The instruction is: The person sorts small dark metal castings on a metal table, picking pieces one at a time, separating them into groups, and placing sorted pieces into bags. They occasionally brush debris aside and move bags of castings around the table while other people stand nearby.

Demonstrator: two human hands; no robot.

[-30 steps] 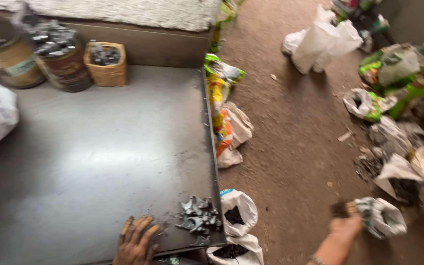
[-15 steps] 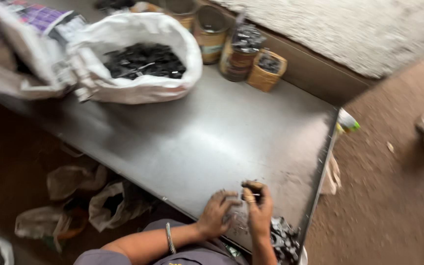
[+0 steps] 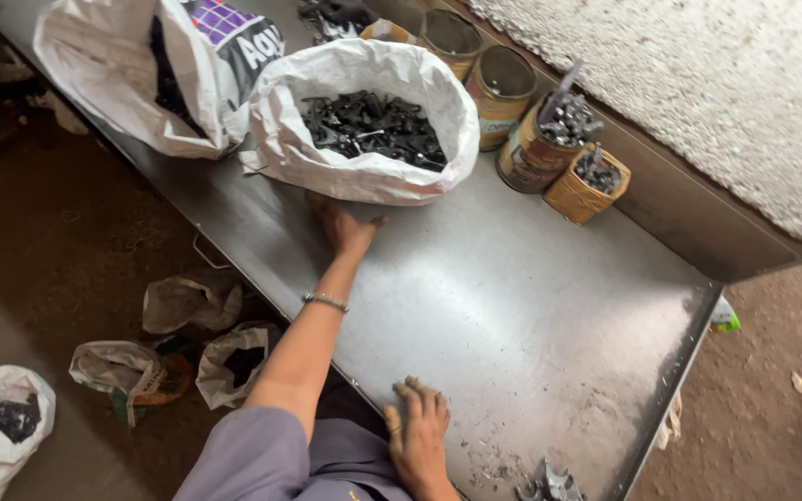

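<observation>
My left hand (image 3: 345, 225) reaches far out across the metal table (image 3: 512, 306) and touches the lower edge of an open white sack (image 3: 364, 167) full of dark metal pieces (image 3: 373, 125). Its fingers are spread; whether they grip the sack's fabric I cannot tell. My right hand (image 3: 417, 431) lies flat, palm down, on the table's near edge and holds nothing. A small heap of grey metal bits (image 3: 549, 482) lies just right of it.
A second white sack (image 3: 132, 74) stands at the left. Tins (image 3: 503, 83) and a small basket of metal parts (image 3: 589, 181) line the back wall. Several bags (image 3: 178, 301) lie on the dirt floor left of the table.
The view swung left. My hands, together near the heap at the front edge, have parted: the left stretched out to the open sack, the right stayed flat on the table.
</observation>
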